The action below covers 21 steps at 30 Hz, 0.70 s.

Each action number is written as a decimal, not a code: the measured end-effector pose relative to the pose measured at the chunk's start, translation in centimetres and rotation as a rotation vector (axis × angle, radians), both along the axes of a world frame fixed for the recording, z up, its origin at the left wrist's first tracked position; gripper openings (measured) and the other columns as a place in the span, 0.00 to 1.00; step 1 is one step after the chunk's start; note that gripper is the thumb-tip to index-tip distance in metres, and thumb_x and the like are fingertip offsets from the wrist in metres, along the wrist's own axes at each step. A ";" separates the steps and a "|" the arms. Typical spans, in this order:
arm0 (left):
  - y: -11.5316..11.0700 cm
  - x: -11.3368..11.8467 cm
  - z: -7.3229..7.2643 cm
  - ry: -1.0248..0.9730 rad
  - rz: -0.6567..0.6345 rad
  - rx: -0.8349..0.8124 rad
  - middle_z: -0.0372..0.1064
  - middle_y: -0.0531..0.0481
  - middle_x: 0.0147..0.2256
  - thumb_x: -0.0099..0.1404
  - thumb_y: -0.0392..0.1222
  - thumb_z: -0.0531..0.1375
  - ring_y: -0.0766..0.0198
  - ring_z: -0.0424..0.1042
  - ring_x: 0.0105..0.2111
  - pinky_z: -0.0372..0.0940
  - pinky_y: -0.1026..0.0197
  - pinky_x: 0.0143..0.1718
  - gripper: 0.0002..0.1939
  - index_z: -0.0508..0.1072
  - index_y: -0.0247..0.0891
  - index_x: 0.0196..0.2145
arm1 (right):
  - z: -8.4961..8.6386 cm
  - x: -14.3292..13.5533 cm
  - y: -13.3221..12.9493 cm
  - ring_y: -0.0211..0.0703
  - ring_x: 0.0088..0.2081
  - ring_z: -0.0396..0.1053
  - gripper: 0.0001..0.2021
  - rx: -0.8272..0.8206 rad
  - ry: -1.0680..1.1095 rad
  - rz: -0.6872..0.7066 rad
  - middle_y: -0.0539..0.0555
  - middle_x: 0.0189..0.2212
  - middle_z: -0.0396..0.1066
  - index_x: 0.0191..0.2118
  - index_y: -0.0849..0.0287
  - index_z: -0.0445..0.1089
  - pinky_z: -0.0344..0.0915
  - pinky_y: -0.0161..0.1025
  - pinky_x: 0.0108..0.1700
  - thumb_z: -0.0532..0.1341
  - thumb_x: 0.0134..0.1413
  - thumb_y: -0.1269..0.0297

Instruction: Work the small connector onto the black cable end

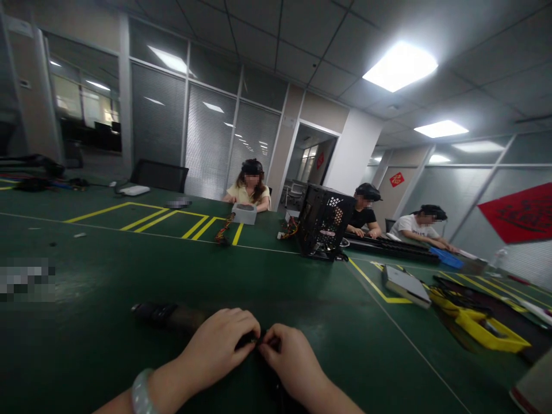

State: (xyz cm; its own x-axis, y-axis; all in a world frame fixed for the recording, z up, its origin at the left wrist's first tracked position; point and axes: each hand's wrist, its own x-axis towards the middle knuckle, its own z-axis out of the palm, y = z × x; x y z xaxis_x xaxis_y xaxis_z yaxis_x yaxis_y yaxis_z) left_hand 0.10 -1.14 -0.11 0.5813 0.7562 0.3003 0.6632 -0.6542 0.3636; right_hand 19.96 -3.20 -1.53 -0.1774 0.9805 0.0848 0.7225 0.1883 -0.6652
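Both my hands meet over the green table [107,282] near the lower middle of the head view. My left hand [224,339], with a pale bangle at its wrist, has its thumb and fingers pinched on something small and dark. Close against it, my right hand [291,353] pinches at the same spot. What they hold is too small and dark to name. A dark cylindrical object [166,315] lies on the table beyond my left hand, partly hidden by it.
A black computer case [325,221] stands ahead, right of centre. Beyond it, people sit working; one is at a grey power supply [244,214] with cables. On the right are a silver box [406,284], a yellow tray [491,333] and a blue tray [447,257].
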 end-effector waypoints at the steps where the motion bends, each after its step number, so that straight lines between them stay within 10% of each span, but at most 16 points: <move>1: 0.0 0.0 0.0 -0.005 -0.011 -0.004 0.70 0.55 0.38 0.61 0.37 0.59 0.60 0.68 0.39 0.55 0.57 0.41 0.07 0.72 0.46 0.37 | -0.1 0.0 0.1 0.37 0.31 0.72 0.04 0.003 -0.002 -0.001 0.49 0.28 0.76 0.32 0.56 0.75 0.58 0.30 0.31 0.63 0.51 0.68; 21: -0.1 0.0 -0.5 -0.049 0.067 -0.042 0.69 0.54 0.38 0.60 0.38 0.60 0.56 0.67 0.40 0.55 0.55 0.41 0.09 0.70 0.46 0.40 | -0.6 0.1 0.2 0.37 0.30 0.71 0.04 -0.010 0.028 0.004 0.48 0.28 0.76 0.32 0.55 0.75 0.57 0.30 0.31 0.63 0.51 0.69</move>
State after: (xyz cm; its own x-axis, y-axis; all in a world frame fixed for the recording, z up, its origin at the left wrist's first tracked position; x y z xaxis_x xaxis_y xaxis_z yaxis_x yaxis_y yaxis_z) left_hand 0.09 -1.26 -0.63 0.5143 0.8053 0.2948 0.6856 -0.5926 0.4229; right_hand 20.09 -2.98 -2.17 -0.1786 0.9807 0.0797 0.7031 0.1839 -0.6869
